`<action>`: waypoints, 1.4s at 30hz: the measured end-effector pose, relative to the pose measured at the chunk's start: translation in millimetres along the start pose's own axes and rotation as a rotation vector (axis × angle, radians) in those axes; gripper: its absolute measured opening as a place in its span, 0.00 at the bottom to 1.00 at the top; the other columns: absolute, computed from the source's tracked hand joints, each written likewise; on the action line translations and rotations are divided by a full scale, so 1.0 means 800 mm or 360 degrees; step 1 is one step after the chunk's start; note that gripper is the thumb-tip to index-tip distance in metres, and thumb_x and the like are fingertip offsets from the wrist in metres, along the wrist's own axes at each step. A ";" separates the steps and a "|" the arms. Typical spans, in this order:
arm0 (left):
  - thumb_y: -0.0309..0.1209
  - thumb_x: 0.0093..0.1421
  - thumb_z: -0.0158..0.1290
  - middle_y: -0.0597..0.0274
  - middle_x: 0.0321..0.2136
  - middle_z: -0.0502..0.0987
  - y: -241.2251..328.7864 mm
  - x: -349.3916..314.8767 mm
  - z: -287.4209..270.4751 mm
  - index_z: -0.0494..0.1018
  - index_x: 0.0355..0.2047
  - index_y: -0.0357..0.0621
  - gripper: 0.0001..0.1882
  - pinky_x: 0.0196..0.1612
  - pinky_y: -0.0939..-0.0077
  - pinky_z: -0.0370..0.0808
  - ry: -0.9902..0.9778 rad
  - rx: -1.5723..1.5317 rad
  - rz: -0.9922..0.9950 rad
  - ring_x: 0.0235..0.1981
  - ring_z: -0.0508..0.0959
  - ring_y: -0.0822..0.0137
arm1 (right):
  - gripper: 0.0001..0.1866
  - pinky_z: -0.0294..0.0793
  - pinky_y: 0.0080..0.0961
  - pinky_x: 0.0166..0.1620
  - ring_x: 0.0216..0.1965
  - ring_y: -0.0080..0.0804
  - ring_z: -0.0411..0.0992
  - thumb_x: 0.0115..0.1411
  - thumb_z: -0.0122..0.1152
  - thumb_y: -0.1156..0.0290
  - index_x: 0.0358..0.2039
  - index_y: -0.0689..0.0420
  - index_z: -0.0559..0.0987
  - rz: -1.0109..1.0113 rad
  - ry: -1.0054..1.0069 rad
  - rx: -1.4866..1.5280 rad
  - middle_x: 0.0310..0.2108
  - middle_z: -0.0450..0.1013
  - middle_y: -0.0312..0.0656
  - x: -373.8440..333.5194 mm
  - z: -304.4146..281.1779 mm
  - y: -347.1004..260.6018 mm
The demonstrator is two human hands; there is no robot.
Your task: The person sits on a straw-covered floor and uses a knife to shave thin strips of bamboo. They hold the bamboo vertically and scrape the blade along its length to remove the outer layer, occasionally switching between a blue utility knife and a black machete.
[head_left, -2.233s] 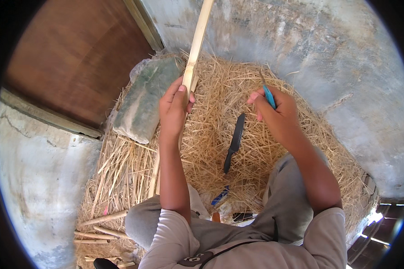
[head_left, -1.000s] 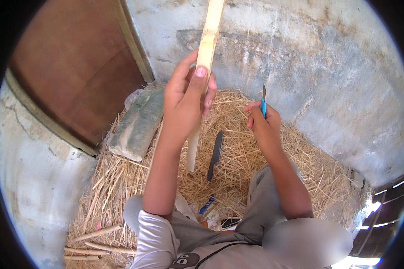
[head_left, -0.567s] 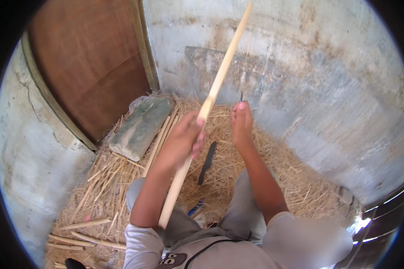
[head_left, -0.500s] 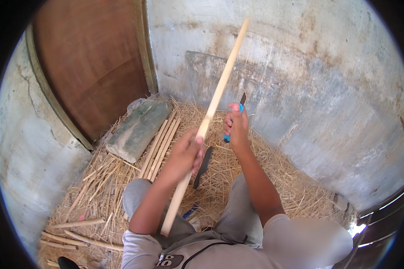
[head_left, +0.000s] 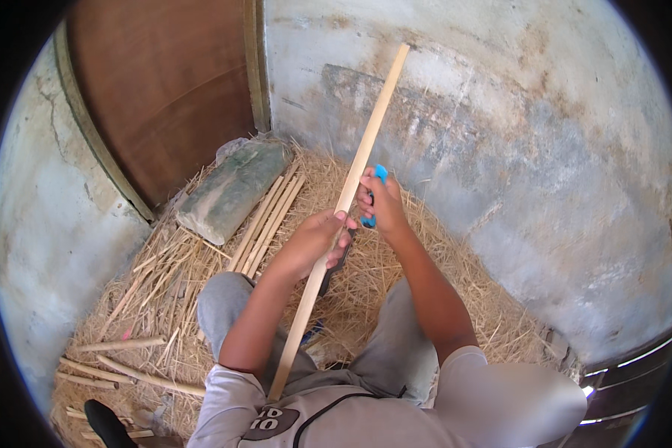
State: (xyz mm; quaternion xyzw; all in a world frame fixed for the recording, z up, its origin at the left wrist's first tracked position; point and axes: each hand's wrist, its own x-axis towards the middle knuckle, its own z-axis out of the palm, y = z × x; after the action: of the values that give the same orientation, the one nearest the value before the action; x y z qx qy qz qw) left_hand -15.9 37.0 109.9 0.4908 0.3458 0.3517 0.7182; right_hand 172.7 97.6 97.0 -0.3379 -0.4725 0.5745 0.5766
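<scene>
A long, pale flat wooden strip [head_left: 377,116] slants up and away from my lap, its far end in front of the wall. My left hand [head_left: 315,239] is closed around its middle, thumb on top. Just right of the strip, my right hand [head_left: 384,207] grips a utility knife with a bright blue handle [head_left: 380,172]. The utility knife is close beside the strip; its blade cannot be made out, nor whether it touches the wood. Beneath my left hand a dark-bladed knife [head_left: 333,275] lies on the straw, partly covered by hand and strip.
Straw and shavings [head_left: 463,280] cover the floor. A greenish block [head_left: 235,193] lies far left, beside several pale strips [head_left: 265,228]. Round sticks [head_left: 149,379] lie lower left. A brown door [head_left: 160,97] and a stained wall [head_left: 500,149] bound the corner. Something blue [head_left: 313,332] lies between my legs.
My right hand has come left and slightly up toward the strip, and the knife's blade no longer shows. My left hand still grips the strip, somewhat higher in the picture.
</scene>
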 end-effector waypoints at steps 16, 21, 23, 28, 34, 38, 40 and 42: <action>0.42 0.76 0.42 0.74 0.18 0.58 -0.033 -0.007 -0.027 0.67 0.34 0.47 0.16 0.15 0.84 0.55 0.0125 -0.0422 0.0051 0.14 0.56 0.80 | 0.12 0.72 0.41 0.24 0.18 0.46 0.74 0.65 0.59 0.65 0.26 0.56 0.74 -0.1106 0.0202 -0.2430 0.16 0.72 0.45 0.010 0.010 0.044; 0.44 0.75 0.43 0.75 0.18 0.58 -0.037 -0.010 -0.029 0.65 0.32 0.49 0.16 0.14 0.84 0.53 0.0059 -0.0475 -0.0035 0.13 0.56 0.81 | 0.13 0.74 0.43 0.26 0.19 0.50 0.75 0.68 0.56 0.63 0.29 0.58 0.77 -0.0814 0.0582 -0.2460 0.17 0.75 0.47 0.039 0.009 0.041; 0.44 0.75 0.44 0.75 0.17 0.58 -0.048 -0.009 -0.014 0.65 0.31 0.50 0.16 0.14 0.85 0.53 -0.0010 -0.0465 -0.0111 0.13 0.56 0.81 | 0.13 0.75 0.45 0.27 0.20 0.51 0.76 0.68 0.55 0.63 0.30 0.58 0.77 -0.0760 0.0709 -0.2424 0.18 0.75 0.48 0.053 -0.013 0.026; 0.45 0.75 0.43 0.76 0.17 0.57 -0.044 -0.008 -0.016 0.64 0.31 0.50 0.17 0.13 0.85 0.53 -0.0065 -0.0517 -0.0084 0.12 0.56 0.81 | 0.12 0.75 0.47 0.28 0.20 0.52 0.76 0.67 0.55 0.63 0.31 0.57 0.77 -0.0798 0.0420 -0.2536 0.19 0.76 0.48 0.030 -0.023 0.005; 0.45 0.75 0.43 0.76 0.16 0.57 -0.038 -0.015 -0.022 0.64 0.31 0.51 0.17 0.12 0.85 0.53 -0.0132 -0.0589 -0.0025 0.12 0.56 0.82 | 0.10 0.71 0.46 0.25 0.22 0.57 0.74 0.66 0.55 0.67 0.30 0.59 0.75 -0.1176 0.0185 -0.2436 0.18 0.72 0.56 0.026 -0.013 0.015; 0.45 0.75 0.43 0.76 0.16 0.57 -0.036 -0.027 -0.003 0.64 0.31 0.50 0.17 0.12 0.85 0.53 -0.0306 -0.0702 -0.0136 0.12 0.56 0.82 | 0.13 0.77 0.45 0.29 0.25 0.53 0.78 0.66 0.57 0.62 0.37 0.60 0.79 -0.0542 0.0529 -0.2461 0.24 0.77 0.54 0.057 -0.053 -0.001; 0.44 0.75 0.43 0.76 0.16 0.57 -0.028 -0.036 0.016 0.64 0.31 0.50 0.17 0.12 0.85 0.53 -0.0385 -0.0683 -0.0160 0.12 0.56 0.82 | 0.15 0.78 0.44 0.31 0.27 0.54 0.78 0.67 0.57 0.61 0.40 0.62 0.80 -0.0253 0.0260 -0.2366 0.26 0.78 0.56 0.048 -0.067 0.015; 0.44 0.75 0.43 0.75 0.16 0.57 -0.027 -0.035 0.019 0.65 0.32 0.49 0.16 0.13 0.85 0.54 -0.0390 -0.0682 -0.0153 0.12 0.56 0.82 | 0.16 0.76 0.44 0.32 0.27 0.56 0.77 0.68 0.54 0.63 0.42 0.64 0.80 -0.0601 0.0287 -0.2383 0.25 0.77 0.57 0.036 -0.064 0.031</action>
State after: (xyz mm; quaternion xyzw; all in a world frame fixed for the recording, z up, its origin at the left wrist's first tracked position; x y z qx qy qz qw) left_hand -13.9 0.6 97.6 0.3491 0.1967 0.3203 0.8584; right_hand 208.8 136.8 62.0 -0.5966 -0.7356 -0.0354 0.3190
